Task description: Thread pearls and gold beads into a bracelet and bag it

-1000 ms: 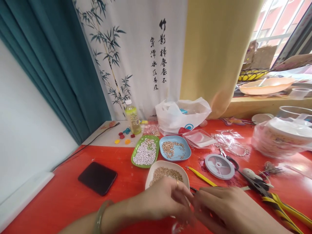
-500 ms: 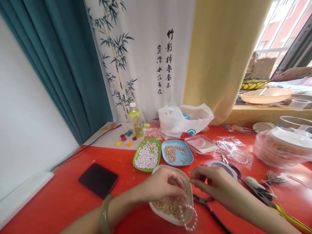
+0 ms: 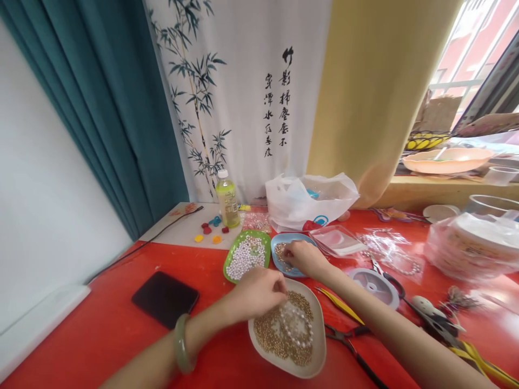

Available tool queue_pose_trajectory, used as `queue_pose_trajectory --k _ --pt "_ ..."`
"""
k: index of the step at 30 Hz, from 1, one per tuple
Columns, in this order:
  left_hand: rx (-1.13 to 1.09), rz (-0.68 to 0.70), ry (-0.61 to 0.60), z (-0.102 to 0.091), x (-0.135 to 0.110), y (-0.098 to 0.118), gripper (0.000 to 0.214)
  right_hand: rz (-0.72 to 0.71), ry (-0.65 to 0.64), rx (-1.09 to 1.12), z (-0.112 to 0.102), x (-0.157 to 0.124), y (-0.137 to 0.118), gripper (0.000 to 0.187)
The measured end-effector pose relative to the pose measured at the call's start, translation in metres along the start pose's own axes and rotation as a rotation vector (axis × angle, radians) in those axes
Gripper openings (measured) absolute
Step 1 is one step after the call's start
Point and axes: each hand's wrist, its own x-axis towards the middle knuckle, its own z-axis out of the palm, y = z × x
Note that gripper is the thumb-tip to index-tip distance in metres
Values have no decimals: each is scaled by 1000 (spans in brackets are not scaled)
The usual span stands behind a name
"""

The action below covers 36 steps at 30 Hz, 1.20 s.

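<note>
My left hand (image 3: 257, 292), with a green bangle on its wrist, is closed in a pinch at the rim of the white dish (image 3: 318, 354) of small gold beads. It holds the end of a white pearl strand (image 3: 298, 326) that lies coiled on the beads. My right hand (image 3: 305, 257) reaches into the blue dish (image 3: 279, 241) of gold pieces, fingers curled down onto them; what it grips is hidden. A green dish (image 3: 233, 258) of white pearls sits to the left of the blue one.
On the red table (image 3: 101, 335) lie a black phone (image 3: 165, 298), yellow tweezers (image 3: 339, 304), black pliers (image 3: 351, 346), a thread spool (image 3: 375, 285), scissors (image 3: 391, 281) and plastic bags (image 3: 310, 200). A bottle (image 3: 227, 199) stands at the back. A stack of plates in plastic (image 3: 474, 243) sits right.
The pearl strand, hanging from my hands before, now lies coiled in the white dish. My right hand left the strand and reached forward into the blue dish.
</note>
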Motion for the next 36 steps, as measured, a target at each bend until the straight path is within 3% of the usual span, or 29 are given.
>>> queue_pose_trajectory --k 10,14,26,36 --pt "89 -83 225 -35 18 -35 16 22 -24 -31 -2 -4 11 19" --pt "124 -116 235 -42 25 -52 13 29 6 -30 -5 -7 13 22" --pt "141 -71 207 -22 32 -61 14 116 132 61 -1 -10 15 19" --pt "155 -63 257 -13 31 -57 11 224 281 401 -12 -27 15 13"
